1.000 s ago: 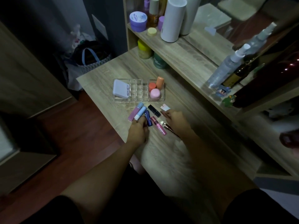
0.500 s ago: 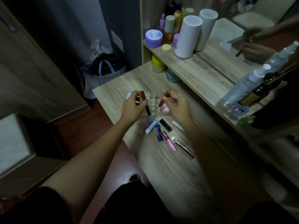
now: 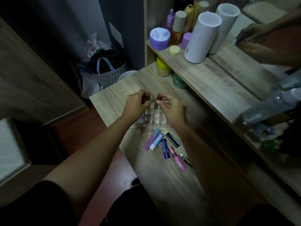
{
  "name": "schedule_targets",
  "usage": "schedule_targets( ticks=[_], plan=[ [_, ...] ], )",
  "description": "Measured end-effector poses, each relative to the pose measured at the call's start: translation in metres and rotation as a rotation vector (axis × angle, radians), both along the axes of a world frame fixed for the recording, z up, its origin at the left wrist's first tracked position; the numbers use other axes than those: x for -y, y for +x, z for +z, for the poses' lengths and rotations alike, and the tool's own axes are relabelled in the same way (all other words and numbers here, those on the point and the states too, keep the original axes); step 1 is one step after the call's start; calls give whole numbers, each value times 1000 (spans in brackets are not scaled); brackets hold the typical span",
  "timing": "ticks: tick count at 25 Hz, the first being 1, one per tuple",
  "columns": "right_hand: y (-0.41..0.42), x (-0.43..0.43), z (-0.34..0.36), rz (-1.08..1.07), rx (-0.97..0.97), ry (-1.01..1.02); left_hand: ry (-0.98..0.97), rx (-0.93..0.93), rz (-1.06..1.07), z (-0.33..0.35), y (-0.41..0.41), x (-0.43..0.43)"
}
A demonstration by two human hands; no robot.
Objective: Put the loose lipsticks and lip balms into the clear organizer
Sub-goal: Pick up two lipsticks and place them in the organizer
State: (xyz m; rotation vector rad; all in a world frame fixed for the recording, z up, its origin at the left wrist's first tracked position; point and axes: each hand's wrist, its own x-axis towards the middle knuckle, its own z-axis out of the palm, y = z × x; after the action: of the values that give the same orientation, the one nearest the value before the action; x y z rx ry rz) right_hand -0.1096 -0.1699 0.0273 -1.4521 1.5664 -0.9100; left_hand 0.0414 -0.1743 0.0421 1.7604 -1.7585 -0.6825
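Note:
The clear organizer (image 3: 154, 117) stands on the wooden desk, partly hidden under both hands. My left hand (image 3: 135, 106) is shut on a brown-red lipstick tube (image 3: 146, 97) over the organizer's far left cells. My right hand (image 3: 171, 106) pinches a second brown-red lipstick tube (image 3: 158, 97) over the far middle cells. Nearer me lie loose sticks: a pink-purple balm (image 3: 149, 141), a light blue and white balm (image 3: 156, 141), a dark blue Nivea balm (image 3: 165, 149), a black lipstick (image 3: 173, 139), a pink gloss tube (image 3: 177, 159) and a thin dark pencil (image 3: 185, 159).
A raised shelf (image 3: 203, 74) runs along the right with a white cylinder (image 3: 202, 37), a purple jar (image 3: 159, 38), bottles and a mirror. A yellow-lidded jar (image 3: 162, 66) and green jar (image 3: 179, 81) sit beneath it. A bag (image 3: 107, 69) stands on the floor beyond the desk's left edge.
Both hands left the loose pile, each picked up a brown-red tube, and carried it forward to above the organizer. The camera view shifted closer and to the left.

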Motion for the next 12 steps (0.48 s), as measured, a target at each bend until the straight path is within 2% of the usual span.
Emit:
schedule_targets(
  ticks=[8,12],
  plan=[
    [-3,5,-14,70,-13,51,24,42,-44,-15,-2,3],
    [-7,2,-7,121,-25,55,49,-5,-48,-9,-1,-1]
  ],
)
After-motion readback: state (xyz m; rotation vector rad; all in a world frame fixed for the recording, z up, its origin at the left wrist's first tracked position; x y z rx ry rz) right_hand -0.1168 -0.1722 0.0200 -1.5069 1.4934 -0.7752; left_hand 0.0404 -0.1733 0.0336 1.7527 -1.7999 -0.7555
